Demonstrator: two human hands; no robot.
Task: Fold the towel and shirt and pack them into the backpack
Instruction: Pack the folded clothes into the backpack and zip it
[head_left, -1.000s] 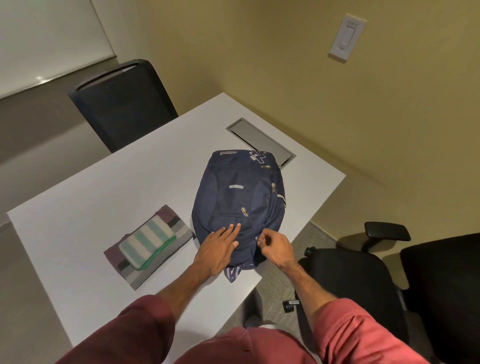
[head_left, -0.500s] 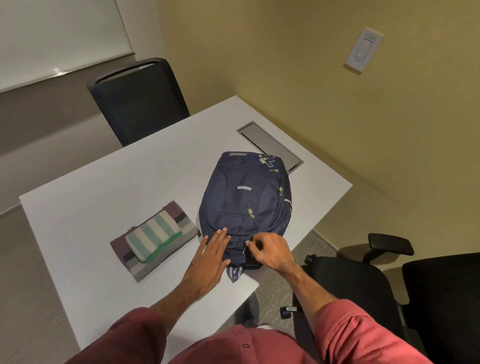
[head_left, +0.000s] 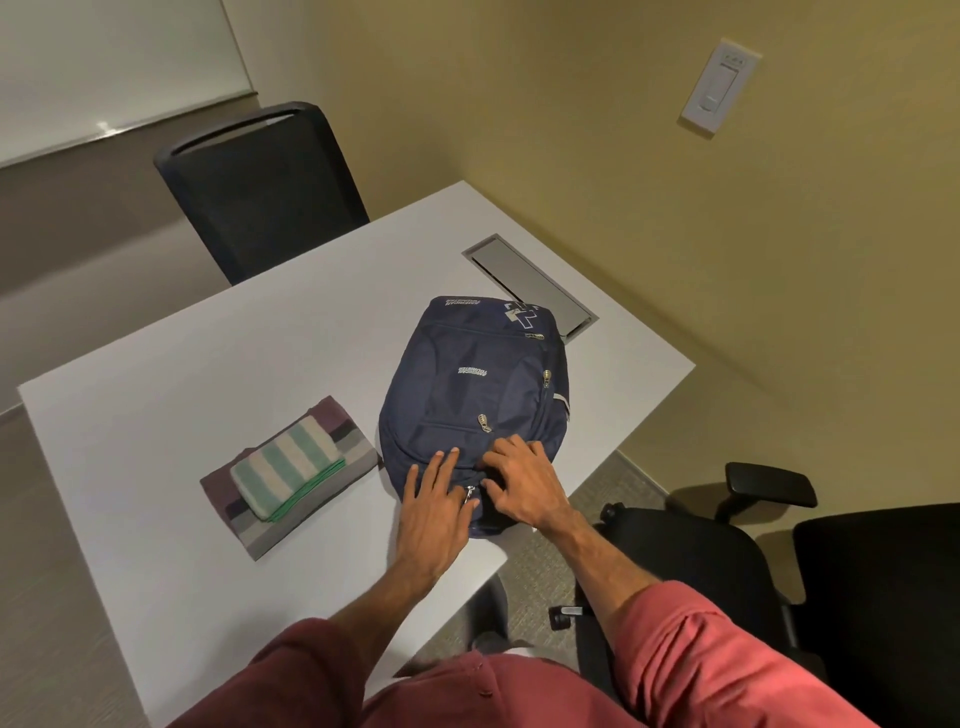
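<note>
Backpack (head_left: 467, 384): by the worktop (head_left: 260, 364) edge; our tug could slide it off.
Left hand (head_left: 434, 512): flat, pressing it.
Right hand (head_left: 524, 480): fingers bent; hold, we cannot tell.

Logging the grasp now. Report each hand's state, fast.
Left hand: open, fingers flat on the backpack.
Right hand: fingers bent on the backpack; grip cannot be told.
</note>
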